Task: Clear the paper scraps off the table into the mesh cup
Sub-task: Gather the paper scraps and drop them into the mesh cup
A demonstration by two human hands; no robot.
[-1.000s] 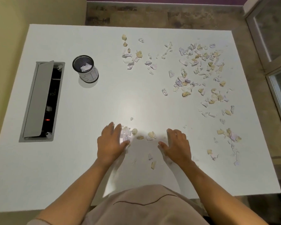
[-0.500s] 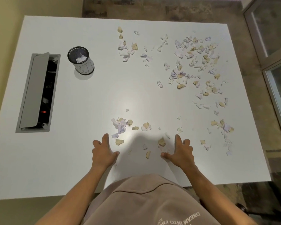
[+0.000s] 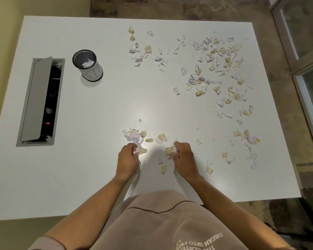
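Both hands near the table's (image 3: 61, 177) front edge: left hand (image 3: 127, 159) and right hand (image 3: 183, 157) each curl around paper scraps (image 3: 170, 150), apparently pinching. Mesh cup (image 3: 88, 65) sits toward the far-left corner; loose grips could drop scraps en route.

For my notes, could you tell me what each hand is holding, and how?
Left hand and right hand each grip paper scraps, bunched in curled fingers.

Paper scraps (image 3: 213, 69) across white table (image 3: 98, 114)
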